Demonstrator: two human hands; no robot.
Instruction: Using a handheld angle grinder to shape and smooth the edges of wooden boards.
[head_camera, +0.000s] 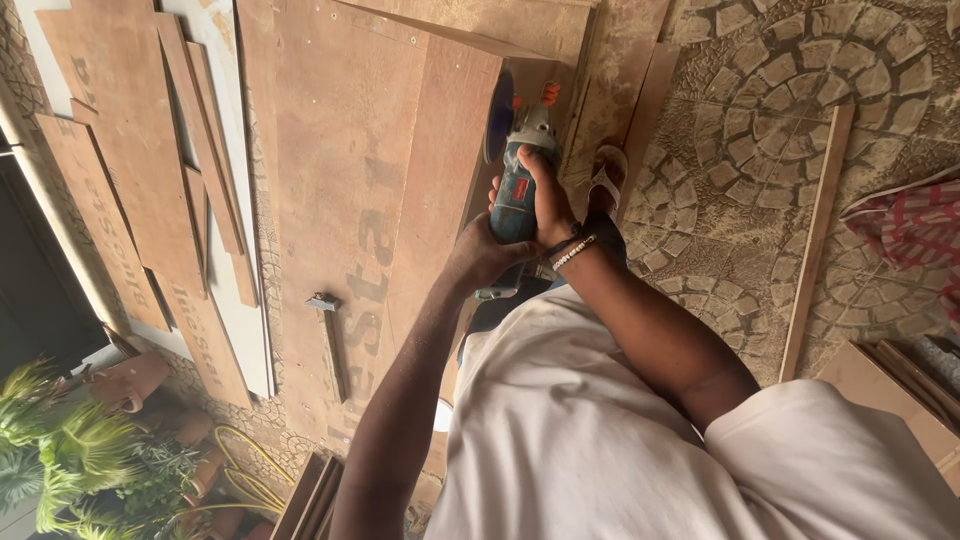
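Note:
Both my hands hold a blue angle grinder (514, 200) whose round cutting disc (497, 115) stands at the right edge of a large brown plywood board (350, 180). My right hand (548, 198), with a beaded bracelet on its wrist, wraps the grinder's body. My left hand (478, 258) grips the tool's rear end. Just right of the grinder is my foot in a sandal (607, 178), resting on a narrower board.
A hammer (330, 340) lies on the plywood board. More plywood sheets and strips (130, 150) are stacked to the left. A thin wood strip (815, 240) lies on the patterned stone paving (770, 110). Plants (70, 450) and a yellow hose (245, 470) are at the bottom left, and a red striped cloth (915, 225) at right.

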